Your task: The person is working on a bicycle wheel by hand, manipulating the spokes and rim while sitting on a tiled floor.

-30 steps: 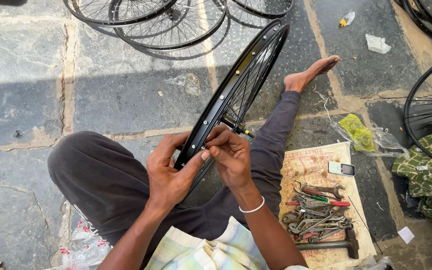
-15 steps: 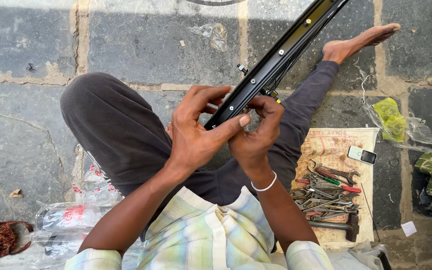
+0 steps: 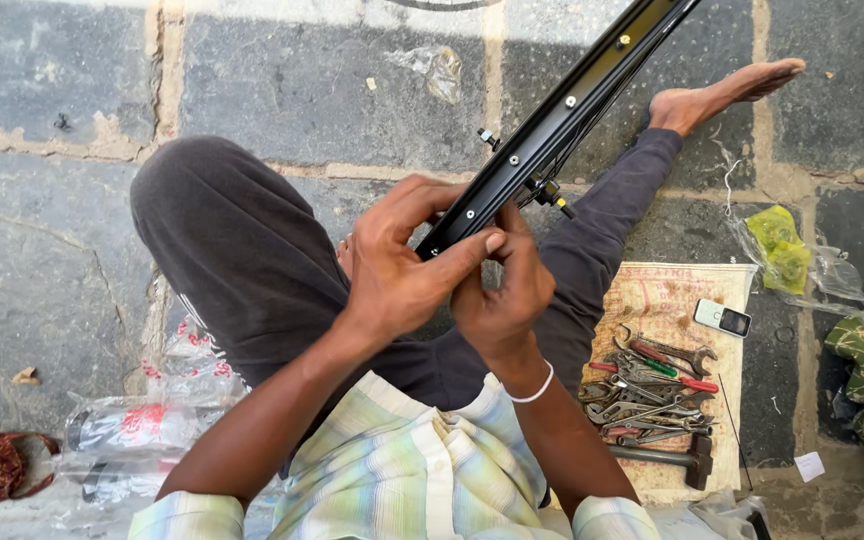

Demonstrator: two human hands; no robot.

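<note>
A black bicycle wheel rim (image 3: 562, 120) slants from my lap up to the top right, edge-on, with spoke holes along its inner face and the hub axle (image 3: 548, 190) showing below it. My left hand (image 3: 397, 265) wraps the rim's near end, thumb laid across it. My right hand (image 3: 504, 290) closes on the same end from the right, its fingertips meeting the left thumb. I sit on stone paving with my grey-trousered legs spread and a bare foot (image 3: 727, 90) stretched out.
A sack cloth (image 3: 672, 300) to my right carries a pile of spanners and pliers (image 3: 652, 395), a hammer (image 3: 667, 458) and a small phone (image 3: 722, 318). A yellow-green plastic bag (image 3: 787, 245) lies beyond. Crumpled plastic wrapping (image 3: 142, 430) lies at my left.
The view has tilted down and closer, so the other wheels at the top have left the frame. Both hands stay on the rim's near end, shifting their fingers slightly.
</note>
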